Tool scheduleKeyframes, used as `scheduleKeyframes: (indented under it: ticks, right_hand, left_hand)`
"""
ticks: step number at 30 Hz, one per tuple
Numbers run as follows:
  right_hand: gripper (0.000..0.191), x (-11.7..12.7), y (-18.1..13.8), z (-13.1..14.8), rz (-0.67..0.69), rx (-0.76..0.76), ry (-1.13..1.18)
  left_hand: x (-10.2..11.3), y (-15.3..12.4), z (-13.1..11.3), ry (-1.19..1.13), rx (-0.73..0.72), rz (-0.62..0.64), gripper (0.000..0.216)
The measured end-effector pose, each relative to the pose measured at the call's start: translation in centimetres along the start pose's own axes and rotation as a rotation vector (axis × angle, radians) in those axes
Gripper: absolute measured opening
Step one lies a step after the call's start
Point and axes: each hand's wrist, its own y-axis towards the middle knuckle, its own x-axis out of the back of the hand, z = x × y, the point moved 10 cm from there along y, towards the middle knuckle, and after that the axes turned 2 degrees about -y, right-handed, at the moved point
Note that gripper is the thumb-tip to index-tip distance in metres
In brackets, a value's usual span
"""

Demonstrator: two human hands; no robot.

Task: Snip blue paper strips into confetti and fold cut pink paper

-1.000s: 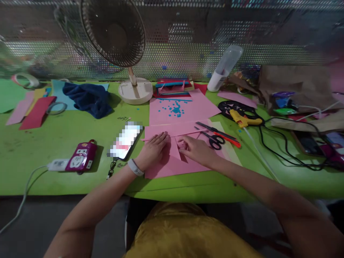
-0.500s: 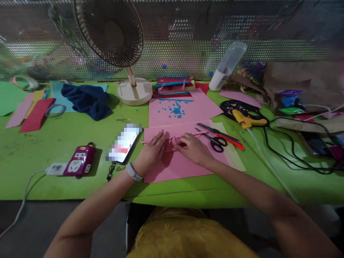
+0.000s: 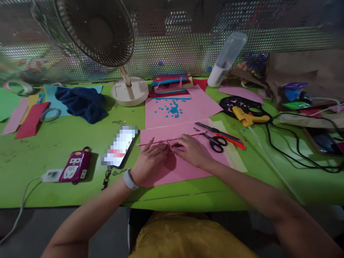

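Pink paper lies in front of me with a folded upper edge. My left hand rests on it, palm down, its fingers stretched out and a little apart. Close to those fingertips, my right hand pinches a small folded piece of pink paper, partly hidden by the fingers. Black-handled scissors and a red-handled cutter lie right of my right hand. Beyond the hands, small blue paper bits are scattered on another pink sheet.
A phone and a purple power outlet lie to the left. A fan, a dark blue cloth and a stack of coloured paper stand farther back. At right are a yellow glue gun, cables and a brown paper bag.
My left fingers have spread slightly, with one finger lifted from the others. My right fingertips have shifted a little left with the pinched paper. The view has turned slightly.
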Motion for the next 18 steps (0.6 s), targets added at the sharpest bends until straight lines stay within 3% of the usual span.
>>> scheduleKeyframes:
  ticks: [6,13,18]
  right_hand:
    - [0.014,0.2,0.1,0.1,-0.006,-0.009,0.028]
    - [0.007,1.2,0.1,-1.1,-0.113,-0.109,0.292]
    - [0.007,1.3,0.1,-1.4,-0.110,-0.132,0.345]
  left_hand:
    - [0.2,0.1,-0.7,-0.020,-0.044,0.003,0.027]
    - [-1.4,0.1,0.4,-0.027,0.009,0.085,0.033]
    - [-1.3,0.1,0.9,-0.013,0.059,0.084,0.035]
